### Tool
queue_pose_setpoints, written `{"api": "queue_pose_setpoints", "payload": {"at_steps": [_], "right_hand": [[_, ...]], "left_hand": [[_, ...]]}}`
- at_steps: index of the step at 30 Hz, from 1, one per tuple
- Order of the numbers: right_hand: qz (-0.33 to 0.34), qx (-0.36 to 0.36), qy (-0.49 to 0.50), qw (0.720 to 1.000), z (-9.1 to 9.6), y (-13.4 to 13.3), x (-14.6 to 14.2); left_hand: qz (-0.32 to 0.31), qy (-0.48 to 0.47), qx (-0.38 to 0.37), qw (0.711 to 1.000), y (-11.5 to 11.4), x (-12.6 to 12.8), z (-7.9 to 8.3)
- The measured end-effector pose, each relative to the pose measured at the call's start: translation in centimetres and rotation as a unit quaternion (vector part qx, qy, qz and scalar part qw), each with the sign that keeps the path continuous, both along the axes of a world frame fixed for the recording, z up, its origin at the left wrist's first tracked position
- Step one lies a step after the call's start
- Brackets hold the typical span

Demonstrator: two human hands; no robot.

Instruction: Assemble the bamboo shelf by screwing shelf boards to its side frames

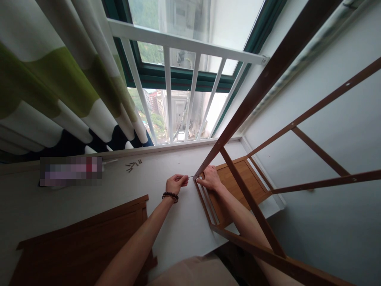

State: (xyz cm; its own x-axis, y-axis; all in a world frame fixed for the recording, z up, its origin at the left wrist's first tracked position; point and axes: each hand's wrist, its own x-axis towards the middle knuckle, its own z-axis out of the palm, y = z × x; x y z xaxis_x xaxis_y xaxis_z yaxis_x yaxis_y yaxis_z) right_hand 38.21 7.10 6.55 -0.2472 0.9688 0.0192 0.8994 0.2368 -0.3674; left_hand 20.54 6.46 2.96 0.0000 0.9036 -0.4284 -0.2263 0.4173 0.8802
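A: Left hand (176, 183), right at the middle of the action, fingertips closed in a pinch on a thin tool (191, 176)!

B: And where's that tool pointing?

A: Three o'clock from the hand, its tip right up at the lower corner of the brown frame (266, 75). That frame slants away towards one o'clock, with more bars fanning out to the right.

B: What about the right hand (210, 178)?

A: Just beyond the tip, at three o'clock from the left! Fingers bent against that same corner; whether they close fully round it, I cannot tell.

B: And the surroundings?

A: An orange-brown panel (229, 174) just past the right hand, seen between the bars. Now swing to ten o'clock from the left hand: a scatter of small thin pieces (131, 166) on the white surface (166, 222).

B: Further out?

A: A blurred item (70, 172) at nine, a dark brown panel (89, 238) down at eight, and the white railing (184, 39) up at twelve, before the window!
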Motion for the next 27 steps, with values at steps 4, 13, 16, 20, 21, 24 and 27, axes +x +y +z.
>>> {"api": "queue_pose_setpoints", "payload": {"at_steps": [4, 13, 16, 20, 21, 24, 27], "right_hand": [[0.001, -0.002, -0.006, 1.000, 0.0, 0.0, 0.0], [-0.002, 0.000, -0.009, 1.000, 0.2, -0.1, -0.1], [0.004, -0.003, -0.007, 1.000, 0.2, -0.1, -0.1], [0.003, -0.003, -0.011, 1.000, 0.1, -0.1, -0.1], [0.002, -0.003, -0.013, 1.000, 0.1, -0.1, -0.1], [0.002, -0.001, -0.018, 1.000, 0.0, 0.0, 0.0], [0.006, 0.004, -0.025, 1.000, 0.0, -0.1, 0.0]], "left_hand": [[0.003, -0.005, 0.008, 1.000, 0.2, 0.3, -0.3], [0.004, 0.021, 0.048, 0.999, -0.1, 0.6, -0.3], [-0.007, 0.042, 0.073, 0.996, -0.3, 0.5, 0.3], [-0.056, 0.012, 0.032, 0.998, -0.2, 0.0, 1.0], [-0.059, -0.002, 0.011, 0.998, -0.2, -0.1, 1.1], [-0.058, -0.034, -0.044, 0.997, -0.2, -0.2, 1.0], [-0.074, -0.028, -0.055, 0.995, -0.1, -0.3, 1.1]]}}
